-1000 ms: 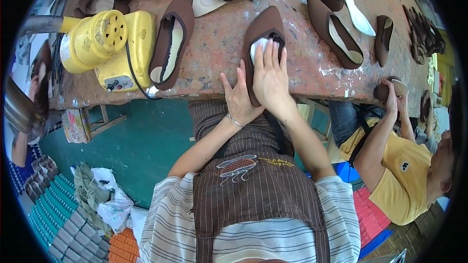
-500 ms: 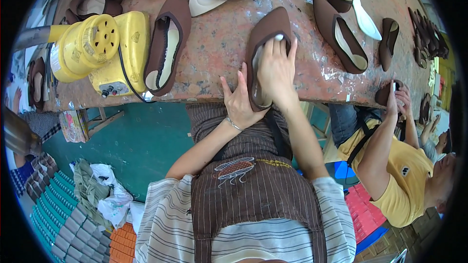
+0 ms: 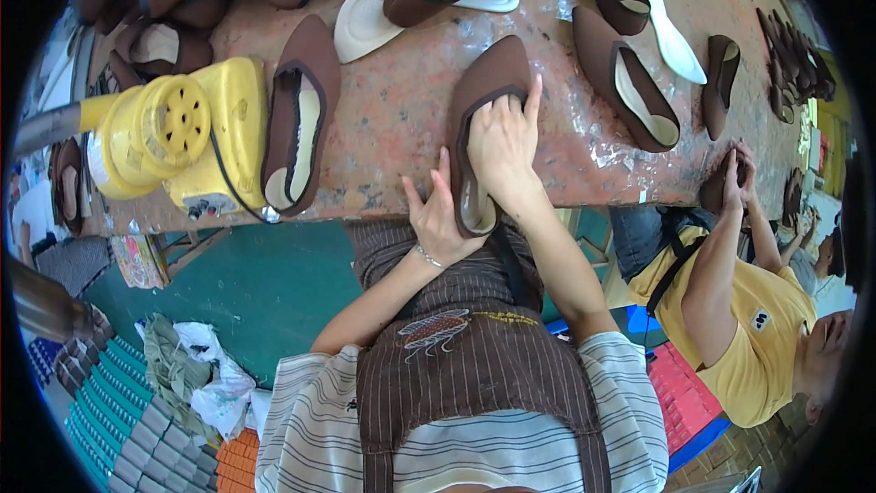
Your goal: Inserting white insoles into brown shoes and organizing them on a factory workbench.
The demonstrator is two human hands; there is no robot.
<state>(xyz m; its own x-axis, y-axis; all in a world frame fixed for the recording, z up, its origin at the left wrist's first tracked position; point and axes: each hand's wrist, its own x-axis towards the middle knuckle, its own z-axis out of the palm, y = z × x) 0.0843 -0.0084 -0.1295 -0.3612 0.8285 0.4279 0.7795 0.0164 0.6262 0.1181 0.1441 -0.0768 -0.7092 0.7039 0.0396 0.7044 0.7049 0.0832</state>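
Observation:
A brown pointed flat shoe [image 3: 494, 73] lies at the front edge of the table, toe pointing away from me. My right hand [image 3: 504, 141] reaches into its opening, with curled fingers pressed inside and their tips hidden; one finger stretches along the outer right side. My left hand [image 3: 436, 215] holds the heel end from the left, some fingers spread against the side and the thumb near the back. A pale insole [image 3: 472, 201] shows inside the heel. Left of it lies another brown flat shoe [image 3: 301, 128], beside a yellow machine [image 3: 196, 132] with a round vented housing.
More brown shoes [image 3: 630, 82] and white insoles [image 3: 671, 27] lie across the worn red table [image 3: 392, 114]. Several brown shoes [image 3: 173, 41] crowd the back left. At the right, a co-worker in a yellow shirt [image 3: 739, 338] handles a brown shoe [image 3: 714, 184].
My right hand's fingertips, one seen with a white tip before, are now hidden inside the shoe. The table and its contents sit slightly lower in view. The co-worker's hands have come closer together.

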